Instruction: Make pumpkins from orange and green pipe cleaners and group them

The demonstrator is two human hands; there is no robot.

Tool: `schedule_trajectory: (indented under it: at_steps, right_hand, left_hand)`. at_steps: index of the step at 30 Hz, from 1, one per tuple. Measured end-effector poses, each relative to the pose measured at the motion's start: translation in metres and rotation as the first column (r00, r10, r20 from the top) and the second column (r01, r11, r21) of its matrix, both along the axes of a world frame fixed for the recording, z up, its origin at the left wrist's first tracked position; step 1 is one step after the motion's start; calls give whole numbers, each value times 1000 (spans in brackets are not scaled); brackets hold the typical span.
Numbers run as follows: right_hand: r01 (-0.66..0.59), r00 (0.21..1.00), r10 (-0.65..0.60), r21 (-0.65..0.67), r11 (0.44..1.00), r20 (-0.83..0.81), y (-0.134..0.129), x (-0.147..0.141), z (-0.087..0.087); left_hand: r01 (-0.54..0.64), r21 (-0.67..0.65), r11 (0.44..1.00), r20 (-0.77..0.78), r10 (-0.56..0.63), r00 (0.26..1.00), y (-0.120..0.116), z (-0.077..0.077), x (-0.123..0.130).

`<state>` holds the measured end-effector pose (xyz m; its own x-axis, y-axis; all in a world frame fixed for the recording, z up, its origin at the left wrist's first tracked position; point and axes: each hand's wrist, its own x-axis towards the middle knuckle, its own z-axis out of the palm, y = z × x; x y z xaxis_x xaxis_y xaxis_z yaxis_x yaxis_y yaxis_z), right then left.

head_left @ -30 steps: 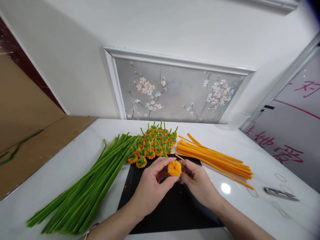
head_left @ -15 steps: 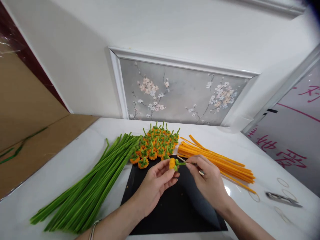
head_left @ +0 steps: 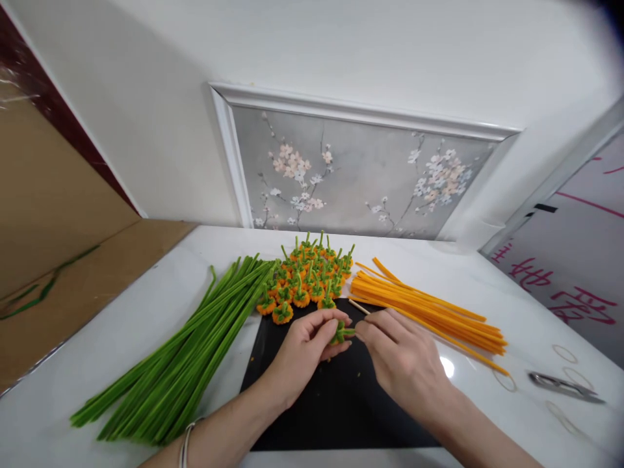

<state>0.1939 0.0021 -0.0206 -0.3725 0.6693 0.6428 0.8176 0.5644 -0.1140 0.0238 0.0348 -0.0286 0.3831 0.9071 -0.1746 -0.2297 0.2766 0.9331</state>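
Over a black mat, my left hand (head_left: pixel 312 338) is closed around a small pipe-cleaner pumpkin (head_left: pixel 340 334). Its green leafy top and stem face right; the fingers hide most of its orange body. My right hand (head_left: pixel 402 344) pinches the tip of that green stem between thumb and forefinger. A thin wooden stick (head_left: pixel 359 306) is also tucked in the right hand, its pale end poking out at the upper left. Just beyond the hands stand several finished pipe-cleaner pumpkins (head_left: pixel 301 298), orange with green leaves and upright stems.
Long green pipe cleaners (head_left: pixel 195 351) lie heaped on the left. Orange pipe cleaners (head_left: pixel 429 312) are bunched at the right. Farther right are metal snips (head_left: pixel 565 386) and several rubber bands (head_left: pixel 564 353). The black mat (head_left: pixel 312 416) lies on a white table against a wall.
The pumpkin has turned in my left fingers, so its orange body is now mostly hidden and the leaves show more. My right hand has rolled over, its back now more visible.
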Motion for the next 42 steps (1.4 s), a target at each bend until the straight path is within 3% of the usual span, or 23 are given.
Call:
schedule_trajectory:
  at_steps: [4,6,10,14,17,25,30,35,38,42]
  right_hand:
    - [23,999,-22,-38,999,29,-1,2,2]
    - [-1,997,-12,-174,985,-71,0,0,3]
    - [-82,960,-43,-425,902,-277,1,-5,4]
    - [-69,947,-89,-465,882,-309,3,-9,2]
    - [-18,957,-113,-445,895,-266,3,-11,-1]
    - [-59,951,-83,-439,897,-298,-3,-2,9]
    - [-126,913,-66,-432,893,-403,-1,2,10]
    - [-16,914,-130,-354,935,-385,10,0,10]
    - [-17,949,-82,-307,951,-305,25,-5,15]
    - [-24,978,-40,-298,954,-205,50,-18,20]
  left_hand:
    - [-20,53,998,-37,22,999,1,-3,1]
    - [-35,115,993,-71,43,997,1,-6,2]
    - [-1,262,965,-169,46,985,-2,-10,4]
    - [27,397,918,-275,90,957,-6,-11,4]
    - [26,406,913,-275,96,957,-8,-11,5]
    - [-76,81,994,-16,78,997,-8,-14,9]
    - [-72,-46,996,108,77,991,-11,-16,10]
    - [-53,-301,952,291,144,946,-16,-12,10]
    - [-10,-421,907,277,138,951,-19,-10,11]
    - [118,-416,902,133,-69,989,-24,-14,14]
